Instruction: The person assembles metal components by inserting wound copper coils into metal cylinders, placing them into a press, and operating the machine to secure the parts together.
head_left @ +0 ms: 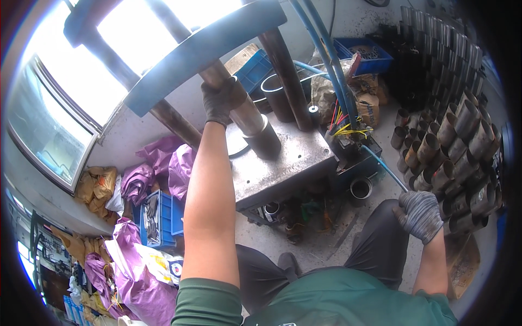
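My left hand [218,103], in a dark work glove, reaches up to a press and wraps round the upper part of a shiny metal cylinder [249,117]. That cylinder stands between the press ram [213,73] above it and a dark metal sleeve [265,144] below, which rests on the steel press table [304,156]. Some of my left fingers are hidden behind the cylinder. Low on the right, my right hand [422,217], in a grey knit glove, is closed round the end of a blue lever [384,165] that comes out of the valve block [348,144].
Thick press columns [286,81] flank the ram under a blue crosshead [201,49]. A wide pipe piece [277,98] stands on the table's far side. Many metal tubes [454,157] are stacked at right. Purple sacks [136,271] and a blue crate [157,220] lie at left.
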`<move>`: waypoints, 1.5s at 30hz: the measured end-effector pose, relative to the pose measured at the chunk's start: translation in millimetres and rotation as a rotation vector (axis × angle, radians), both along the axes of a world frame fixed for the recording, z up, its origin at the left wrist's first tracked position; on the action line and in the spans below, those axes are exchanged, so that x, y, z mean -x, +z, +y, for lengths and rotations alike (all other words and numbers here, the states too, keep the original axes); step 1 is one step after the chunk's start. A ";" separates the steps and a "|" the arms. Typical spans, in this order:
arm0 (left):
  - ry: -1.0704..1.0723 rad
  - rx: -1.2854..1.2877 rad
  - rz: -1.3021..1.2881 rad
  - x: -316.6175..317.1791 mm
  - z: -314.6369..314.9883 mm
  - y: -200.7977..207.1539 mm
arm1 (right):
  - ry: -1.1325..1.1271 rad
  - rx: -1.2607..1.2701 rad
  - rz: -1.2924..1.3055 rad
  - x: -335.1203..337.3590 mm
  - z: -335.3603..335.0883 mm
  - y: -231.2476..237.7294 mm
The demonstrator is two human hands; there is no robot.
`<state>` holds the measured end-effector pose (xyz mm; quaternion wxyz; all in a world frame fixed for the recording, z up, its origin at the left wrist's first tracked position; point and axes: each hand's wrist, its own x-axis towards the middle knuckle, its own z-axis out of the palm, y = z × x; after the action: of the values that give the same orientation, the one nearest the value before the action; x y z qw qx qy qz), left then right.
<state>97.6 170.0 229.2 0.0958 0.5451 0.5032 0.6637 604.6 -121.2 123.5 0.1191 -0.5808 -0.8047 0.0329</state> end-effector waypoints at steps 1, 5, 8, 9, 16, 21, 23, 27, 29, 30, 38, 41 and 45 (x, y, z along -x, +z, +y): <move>0.008 0.003 0.014 -0.5 0.2 -1.1 | 0.001 -0.005 0.000 -0.3 0.2 0.3; 0.162 0.051 0.122 14.1 9.0 -1.4 | 0.004 0.010 -0.006 1.1 0.6 1.7; 0.194 0.071 0.175 16.6 14.1 -1.7 | -0.002 0.015 -0.017 0.8 0.7 1.9; 0.191 0.073 0.175 15.1 15.3 -0.7 | -0.004 0.013 -0.020 0.5 0.9 1.0; 0.172 0.132 0.212 13.1 13.9 2.4 | -0.002 0.022 -0.012 0.6 0.6 4.5; 0.204 0.049 0.172 13.1 14.2 -5.3 | -0.004 0.025 -0.007 1.3 1.0 4.8; 0.205 0.022 0.157 13.5 13.4 -8.0 | -0.001 0.018 -0.003 1.5 0.7 4.1; 0.150 0.040 0.148 5.7 7.9 -10.6 | -0.006 0.017 -0.001 -0.5 0.8 2.2; 0.132 0.058 0.151 2.5 6.3 -10.0 | -0.009 0.016 0.002 -1.1 0.7 1.5; 0.127 0.058 0.149 4.4 6.3 -10.1 | -0.007 0.014 0.005 -0.6 0.8 1.4; 0.090 0.048 0.081 -2.5 3.4 -18.6 | -0.009 0.017 0.000 -1.6 0.4 1.8; 0.078 0.077 0.080 -3.0 5.4 -20.8 | -0.011 0.011 -0.008 -1.6 -0.1 2.8; 0.172 0.073 0.158 18.0 9.9 -28.3 | 0.009 -0.001 0.008 3.3 0.9 3.5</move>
<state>79.5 179.8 200.9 0.0185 0.5468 0.5780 0.6054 601.3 -120.3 126.9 0.1225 -0.5768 -0.8069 0.0357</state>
